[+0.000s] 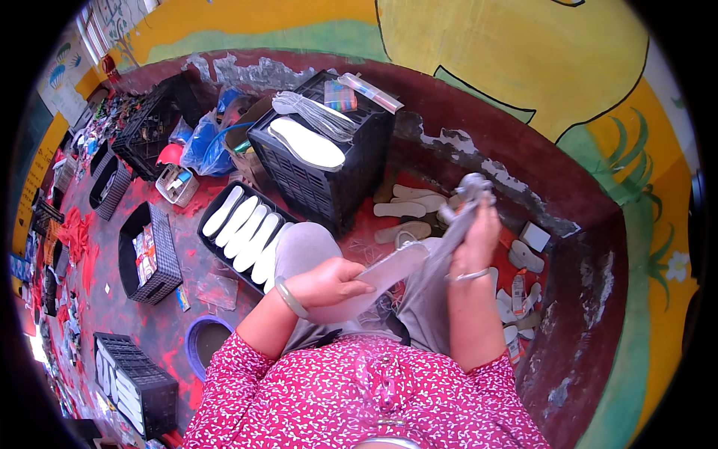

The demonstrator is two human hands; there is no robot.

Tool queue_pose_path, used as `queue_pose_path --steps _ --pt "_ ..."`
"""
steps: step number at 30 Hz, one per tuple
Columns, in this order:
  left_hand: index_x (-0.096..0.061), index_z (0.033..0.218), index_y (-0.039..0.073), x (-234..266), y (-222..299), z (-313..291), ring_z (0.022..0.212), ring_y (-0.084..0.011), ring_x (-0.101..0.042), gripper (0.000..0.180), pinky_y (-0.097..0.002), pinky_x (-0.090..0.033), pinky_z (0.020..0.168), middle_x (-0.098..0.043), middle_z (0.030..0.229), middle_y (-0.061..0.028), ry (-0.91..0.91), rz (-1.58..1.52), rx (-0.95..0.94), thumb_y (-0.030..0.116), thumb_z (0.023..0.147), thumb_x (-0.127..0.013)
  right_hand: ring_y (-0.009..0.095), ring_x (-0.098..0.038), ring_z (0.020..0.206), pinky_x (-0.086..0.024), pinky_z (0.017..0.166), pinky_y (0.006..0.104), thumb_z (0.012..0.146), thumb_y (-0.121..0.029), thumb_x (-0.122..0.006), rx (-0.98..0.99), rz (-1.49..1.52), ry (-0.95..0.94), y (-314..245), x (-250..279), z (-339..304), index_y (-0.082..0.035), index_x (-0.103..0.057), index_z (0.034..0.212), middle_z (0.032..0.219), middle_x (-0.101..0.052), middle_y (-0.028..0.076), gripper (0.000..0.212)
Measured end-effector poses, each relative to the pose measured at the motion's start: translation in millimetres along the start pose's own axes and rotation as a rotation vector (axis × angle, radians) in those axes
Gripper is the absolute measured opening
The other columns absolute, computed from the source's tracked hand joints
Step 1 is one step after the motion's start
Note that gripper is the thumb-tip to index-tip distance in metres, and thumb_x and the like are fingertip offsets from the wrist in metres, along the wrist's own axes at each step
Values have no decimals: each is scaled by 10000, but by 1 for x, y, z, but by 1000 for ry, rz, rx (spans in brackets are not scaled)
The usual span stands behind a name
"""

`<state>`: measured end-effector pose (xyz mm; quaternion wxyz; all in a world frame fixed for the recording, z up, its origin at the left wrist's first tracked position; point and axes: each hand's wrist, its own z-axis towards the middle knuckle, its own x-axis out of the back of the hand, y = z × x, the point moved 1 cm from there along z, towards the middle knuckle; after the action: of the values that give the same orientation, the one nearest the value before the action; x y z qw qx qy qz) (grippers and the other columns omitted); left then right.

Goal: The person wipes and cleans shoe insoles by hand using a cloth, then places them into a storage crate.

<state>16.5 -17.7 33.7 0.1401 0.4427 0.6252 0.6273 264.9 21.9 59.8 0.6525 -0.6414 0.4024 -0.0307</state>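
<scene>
My left hand [333,283] is closed on a pale insole [393,273], with the thumb on top and the insole's far end reaching over my lap. My right hand [479,236] is raised to the right of it, its fingers wrapped round a grey, cloth-like strip [454,233]. The strip is smeared by motion and hangs down close to the insole's far end; whether the two touch I cannot tell. A bunched part sticks out above the right fist. Beside my left knee, white insoles [241,238] stand in a row in a long dark basket [210,212].
Ahead stands an upturned black crate [299,179], bearing a white insole [307,144] and a stack of grey ones [318,112]. More insoles [404,209] lie on the floor by the wall. At left are a patterned basket [161,280], a purple-rimmed bucket [196,329] and a crate of white pieces [153,374].
</scene>
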Motion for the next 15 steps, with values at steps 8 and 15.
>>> queue_pose_path --steps 8,15 --pt "-593 1103 22 11 -14 -4 775 -94 -634 252 -240 -515 689 -656 944 -26 365 -991 -1 207 932 -587 266 -610 976 -557 745 393 974 -352 -459 -542 466 -368 7 37 17 -140 -554 1187 1100 -623 91 316" --pt "-549 1129 25 3 -11 0 753 -138 -654 277 -271 -537 666 -659 914 -67 411 -1091 -47 220 933 -573 243 -620 937 -542 795 357 975 -99 -381 -615 423 -646 19 3 -21 -47 -467 1273 1100 -599 136 315"
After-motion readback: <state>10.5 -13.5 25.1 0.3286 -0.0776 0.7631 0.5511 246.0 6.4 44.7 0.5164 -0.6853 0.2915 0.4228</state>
